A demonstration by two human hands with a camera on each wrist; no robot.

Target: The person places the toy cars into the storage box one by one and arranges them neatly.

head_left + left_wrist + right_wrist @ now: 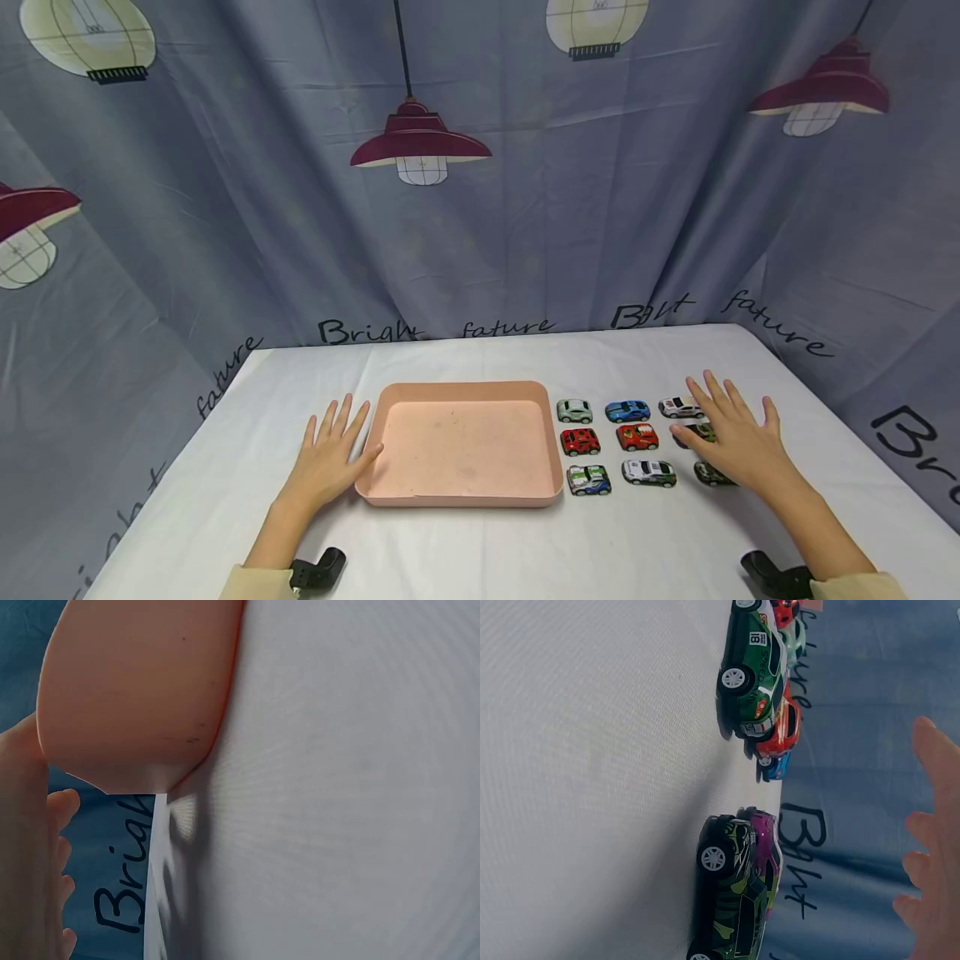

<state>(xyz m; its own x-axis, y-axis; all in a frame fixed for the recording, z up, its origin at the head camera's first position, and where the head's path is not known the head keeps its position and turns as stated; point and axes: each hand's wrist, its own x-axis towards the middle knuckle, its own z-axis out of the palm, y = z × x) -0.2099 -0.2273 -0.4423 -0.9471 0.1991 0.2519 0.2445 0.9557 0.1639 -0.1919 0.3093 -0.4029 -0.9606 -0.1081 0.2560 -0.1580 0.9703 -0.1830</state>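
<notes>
My left hand point(326, 462) is spread with straight fingers at the left side of a shallow peach plastic tray point(459, 502), its thumb overlapping the rim. Over the right end of several small toy cars spreads my right hand point(738, 442), fingers straight, holding nothing. It partly hides a dark green car point(705, 432), a dark patterned car point(711, 475) and a white car point(677, 407). Further left stand a blue car point(627, 411), a red-orange car point(637, 437), a white car with dark windows point(648, 472), a pale green car point(574, 411), a red car point(580, 442) and a white-green-blue car point(588, 481).
A white cloth point(487, 550) covers the table. Behind it and at both sides hangs a grey-blue curtain point(480, 250) printed with lamps and lettering. A black wrist device point(318, 569) is on the left wrist, another device point(776, 577) on the right.
</notes>
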